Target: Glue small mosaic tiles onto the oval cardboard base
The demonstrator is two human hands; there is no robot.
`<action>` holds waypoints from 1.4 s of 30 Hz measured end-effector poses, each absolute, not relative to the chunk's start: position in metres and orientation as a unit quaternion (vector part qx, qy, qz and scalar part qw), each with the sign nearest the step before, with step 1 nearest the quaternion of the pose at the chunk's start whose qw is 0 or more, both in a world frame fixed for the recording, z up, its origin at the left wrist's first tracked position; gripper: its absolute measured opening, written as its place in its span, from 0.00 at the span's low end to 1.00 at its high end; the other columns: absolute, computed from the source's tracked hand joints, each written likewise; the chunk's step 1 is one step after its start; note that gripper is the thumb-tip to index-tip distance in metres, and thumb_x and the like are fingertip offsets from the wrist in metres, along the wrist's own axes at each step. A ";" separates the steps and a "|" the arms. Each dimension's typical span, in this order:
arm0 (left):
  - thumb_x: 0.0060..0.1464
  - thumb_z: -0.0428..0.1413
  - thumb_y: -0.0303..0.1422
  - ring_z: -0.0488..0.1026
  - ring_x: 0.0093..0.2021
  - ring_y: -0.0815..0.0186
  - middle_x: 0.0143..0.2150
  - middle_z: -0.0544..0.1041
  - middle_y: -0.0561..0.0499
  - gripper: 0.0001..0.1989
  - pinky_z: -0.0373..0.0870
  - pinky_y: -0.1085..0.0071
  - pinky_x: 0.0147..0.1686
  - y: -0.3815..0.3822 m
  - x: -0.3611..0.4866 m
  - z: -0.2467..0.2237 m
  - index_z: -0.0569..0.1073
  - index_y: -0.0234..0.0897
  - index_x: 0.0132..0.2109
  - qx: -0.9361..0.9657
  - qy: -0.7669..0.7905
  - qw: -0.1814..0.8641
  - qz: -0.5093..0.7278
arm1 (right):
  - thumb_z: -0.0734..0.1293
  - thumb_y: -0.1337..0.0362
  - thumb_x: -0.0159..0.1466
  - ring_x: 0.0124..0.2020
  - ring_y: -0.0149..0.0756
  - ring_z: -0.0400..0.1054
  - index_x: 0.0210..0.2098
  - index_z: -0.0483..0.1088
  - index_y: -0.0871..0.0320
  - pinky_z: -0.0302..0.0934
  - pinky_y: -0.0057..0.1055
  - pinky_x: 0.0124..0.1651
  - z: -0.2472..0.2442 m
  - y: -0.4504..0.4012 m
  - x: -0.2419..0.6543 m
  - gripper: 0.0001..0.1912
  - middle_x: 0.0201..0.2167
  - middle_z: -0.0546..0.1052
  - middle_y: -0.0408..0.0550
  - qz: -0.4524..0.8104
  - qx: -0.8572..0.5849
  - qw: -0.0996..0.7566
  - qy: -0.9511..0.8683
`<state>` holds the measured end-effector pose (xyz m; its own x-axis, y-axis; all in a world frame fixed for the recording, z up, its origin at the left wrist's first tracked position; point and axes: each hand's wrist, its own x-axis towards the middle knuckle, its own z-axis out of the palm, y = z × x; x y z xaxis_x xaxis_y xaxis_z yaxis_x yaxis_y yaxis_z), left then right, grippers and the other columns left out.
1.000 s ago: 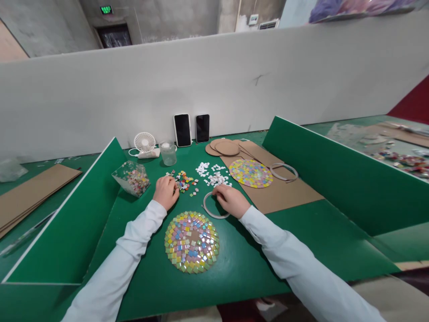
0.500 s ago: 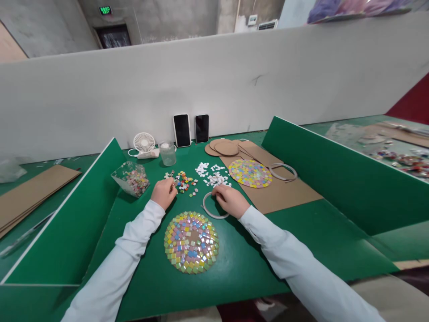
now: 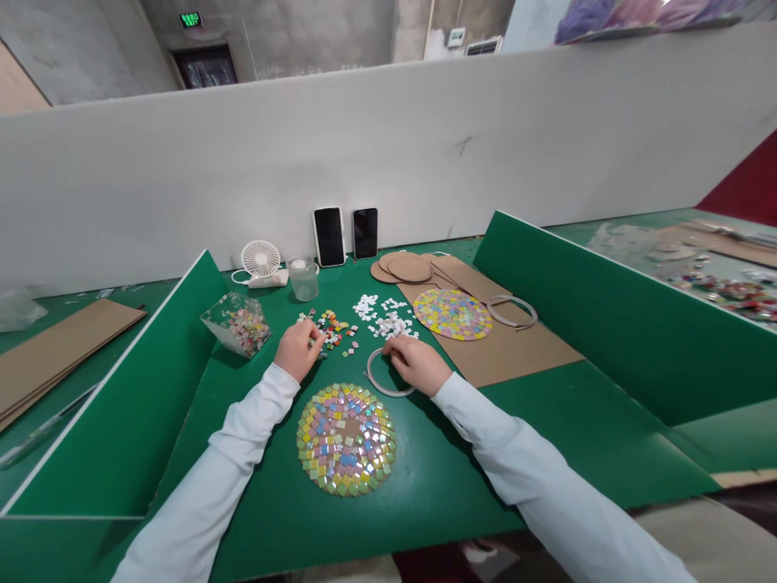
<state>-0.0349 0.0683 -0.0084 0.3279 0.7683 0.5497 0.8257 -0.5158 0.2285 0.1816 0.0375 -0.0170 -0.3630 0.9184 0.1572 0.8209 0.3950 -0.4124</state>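
A round mosaic (image 3: 346, 478) lies near the front, its board covered with yellow, pink, blue and clear shiny square tiles around a bare brown spot near the middle. My left hand (image 3: 297, 350) is at the near left edge of a pile of small coloured tiles (image 3: 333, 324), thumb and fingers drawn together in a pinch; whatever they hold is too small to make out. My right hand (image 3: 422, 364) rests over the right side of a pale thin ring (image 3: 377, 379), fingers curled together. Their tips hide any small piece there. White tiles (image 3: 392, 325) lie just beyond.
A clear container of tiles (image 3: 239, 328) tilts at left. Behind stand a white fan (image 3: 261, 259), a cup (image 3: 303, 282) and two phones (image 3: 329, 236). At right are another mosaic (image 3: 453, 314), a second ring (image 3: 513, 300), brown discs (image 3: 409, 269) and cardboard (image 3: 503, 360). Green panels (image 3: 607, 324) flank the work area.
My left fingers have shifted slightly at the tile pile, with the index finger more bent and raised. My right hand and the mosaic look unmoved.
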 end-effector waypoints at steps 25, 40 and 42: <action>0.43 0.51 0.32 0.70 0.32 0.67 0.30 0.73 0.51 0.06 0.67 0.69 0.35 0.043 0.000 0.003 0.67 0.36 0.31 -0.732 -0.457 -0.328 -0.385 | 0.55 0.75 0.53 0.32 0.32 0.63 0.30 0.65 0.60 0.54 0.25 0.35 -0.016 0.037 0.182 0.10 0.30 0.70 0.49 0.129 -0.528 0.178 -0.820; 0.42 0.52 0.32 0.71 0.29 0.67 0.25 0.72 0.52 0.07 0.67 0.69 0.34 0.045 0.002 -0.013 0.66 0.35 0.31 -0.670 -0.447 -0.441 -0.396 | 0.61 0.61 0.54 0.29 0.33 0.62 0.38 0.65 0.62 0.54 0.28 0.34 -0.013 0.025 0.170 0.14 0.26 0.69 0.48 0.142 -0.446 0.210 -0.858; 0.41 0.52 0.32 0.71 0.29 0.67 0.25 0.72 0.53 0.07 0.68 0.69 0.33 0.046 0.002 -0.016 0.66 0.35 0.31 -0.662 -0.445 -0.455 -0.395 | 0.62 0.59 0.52 0.31 0.34 0.62 0.39 0.65 0.62 0.55 0.29 0.35 -0.014 0.023 0.167 0.17 0.29 0.69 0.50 0.145 -0.432 0.196 -0.868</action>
<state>0.0023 0.0460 -0.0162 0.2913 0.9494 0.1177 0.2294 -0.1887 0.9549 0.1674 0.0233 -0.0139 -0.5503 0.8069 0.2148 0.6936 0.5850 -0.4204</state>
